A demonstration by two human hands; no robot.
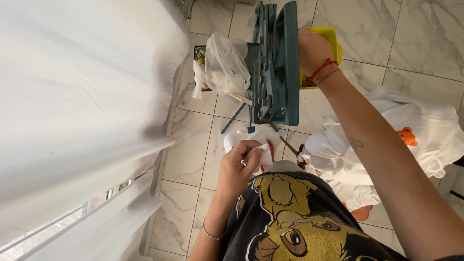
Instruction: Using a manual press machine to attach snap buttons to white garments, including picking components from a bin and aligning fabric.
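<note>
Right hand (313,48) at upper centre grips the teal tray (285,63) by its right edge, fingers hidden behind it. Left hand (237,166), frame centre, pinches a white cloth (256,152) above bare marble floor (188,154).

Bright daylight floods in from the left through the sheer white fabric curtain (82,96), which is washed out to near-featureless glare. The glossy pale marble-patterned floor tiles (193,154) carry only soft, faint shadows. The wide lens bends lines toward the edges, and focus is reasonably sharp throughout, with slight softness.
</note>
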